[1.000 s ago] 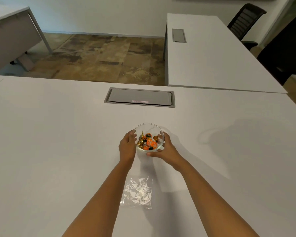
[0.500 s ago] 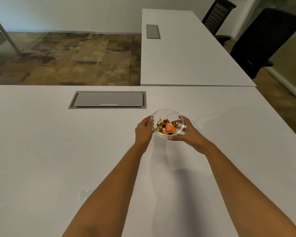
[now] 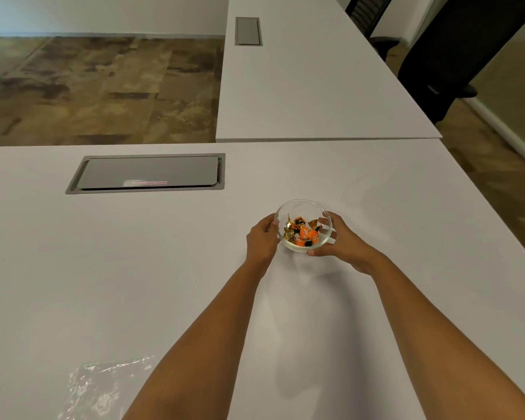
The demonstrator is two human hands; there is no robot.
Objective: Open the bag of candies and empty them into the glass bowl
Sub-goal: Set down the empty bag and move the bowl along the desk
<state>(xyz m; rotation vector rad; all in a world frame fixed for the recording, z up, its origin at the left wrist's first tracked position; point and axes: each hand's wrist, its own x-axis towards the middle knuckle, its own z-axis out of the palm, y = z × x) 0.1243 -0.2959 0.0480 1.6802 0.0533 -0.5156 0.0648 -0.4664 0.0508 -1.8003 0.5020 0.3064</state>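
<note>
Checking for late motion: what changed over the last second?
The glass bowl, held between left hand and right hand, moved away from the empty plastic bag, toward the table's right side. The grip, the candies inside and the bag stayed unchanged.

Lighting is soft and even, moderately dim, probably from overhead. My arms cast faint, diffuse shadows on the white table beneath and to the right of them. The clear bag at the lower edge shows pale glare and is slightly blurred. Table edges bow noticeably toward the frame corners. The chairs at upper right read nearly black, without detail.
</note>
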